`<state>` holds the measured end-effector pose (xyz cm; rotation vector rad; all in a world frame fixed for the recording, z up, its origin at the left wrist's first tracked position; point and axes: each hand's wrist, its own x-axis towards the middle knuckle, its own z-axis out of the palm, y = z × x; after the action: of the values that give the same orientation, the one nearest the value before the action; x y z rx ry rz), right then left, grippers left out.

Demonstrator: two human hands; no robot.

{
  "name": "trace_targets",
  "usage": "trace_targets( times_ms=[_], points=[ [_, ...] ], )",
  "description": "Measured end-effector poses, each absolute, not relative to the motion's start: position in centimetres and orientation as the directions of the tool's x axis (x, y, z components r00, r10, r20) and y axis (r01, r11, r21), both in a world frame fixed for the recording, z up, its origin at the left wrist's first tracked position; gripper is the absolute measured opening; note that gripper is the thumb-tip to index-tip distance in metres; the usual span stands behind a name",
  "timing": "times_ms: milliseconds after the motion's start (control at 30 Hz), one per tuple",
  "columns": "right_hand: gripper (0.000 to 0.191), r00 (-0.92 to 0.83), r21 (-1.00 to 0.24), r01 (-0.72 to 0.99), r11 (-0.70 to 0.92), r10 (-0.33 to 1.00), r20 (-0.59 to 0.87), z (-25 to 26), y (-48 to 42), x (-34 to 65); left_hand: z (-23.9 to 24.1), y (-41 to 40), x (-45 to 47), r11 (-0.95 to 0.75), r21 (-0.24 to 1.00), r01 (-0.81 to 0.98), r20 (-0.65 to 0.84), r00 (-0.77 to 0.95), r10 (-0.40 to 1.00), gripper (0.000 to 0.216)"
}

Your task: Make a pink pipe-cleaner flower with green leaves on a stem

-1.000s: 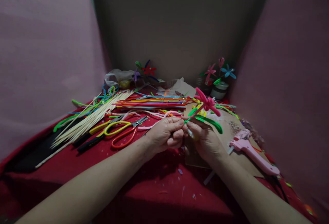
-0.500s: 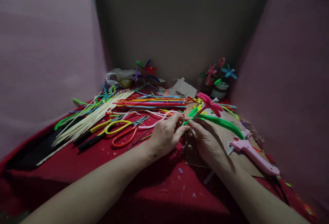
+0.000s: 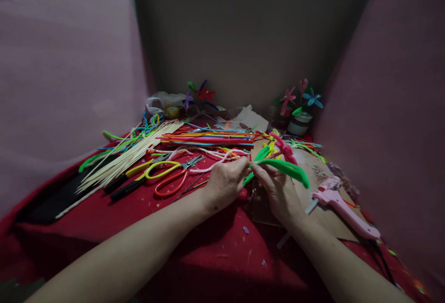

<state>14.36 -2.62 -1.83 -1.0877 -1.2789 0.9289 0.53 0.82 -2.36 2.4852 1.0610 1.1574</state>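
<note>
A pipe cleaner flower with a pink bloom (image 3: 285, 149) and long green leaves (image 3: 290, 170) is held between my two hands, above the edge of a cardboard sheet (image 3: 266, 212). My left hand (image 3: 227, 180) is closed, its thumb and fingers pinching the flower's stem near the base of the leaves. Close beside it, my right hand (image 3: 278, 191) pinches the same spot from the right, with a leaf reaching out over its fingers. The fingertips cover most of the stem. To the right, a pink hot glue gun (image 3: 344, 208) lies on the cardboard.
Scissors (image 3: 170, 177), black-and-yellow pliers (image 3: 130, 182) and a bundle of bamboo sticks (image 3: 128, 157) lie on the left of the red cloth (image 3: 194, 256). Pipe cleaners (image 3: 208, 138) lie across the middle. Finished flowers (image 3: 311, 98) and a jar (image 3: 299, 123) stand at the back.
The flower has turned in my hands: its pink bloom has tipped down and the long right leaf now points nearer me, its tip drawn leftward. Both hands stay pinched together. The view has shifted slightly.
</note>
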Motion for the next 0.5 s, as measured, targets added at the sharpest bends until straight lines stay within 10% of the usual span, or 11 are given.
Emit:
trace_targets(
  times_ms=[233, 500],
  points=[
    [0.016, 0.124, -0.975, -0.064, 0.212, 0.971, 0.203, -2.0, -2.3, 14.2, -0.9, 0.9, 0.8, -0.288, 0.951, 0.111, 0.216, 0.427, 0.878, 0.018],
    [0.016, 0.012, -0.937, -0.31, 0.16, 0.986, 0.164, -3.0, -1.5, 14.3, -1.3, 1.6, 0.8, 0.183, 0.944, -0.274, 0.029, 0.621, 0.783, 0.023]
  ],
)
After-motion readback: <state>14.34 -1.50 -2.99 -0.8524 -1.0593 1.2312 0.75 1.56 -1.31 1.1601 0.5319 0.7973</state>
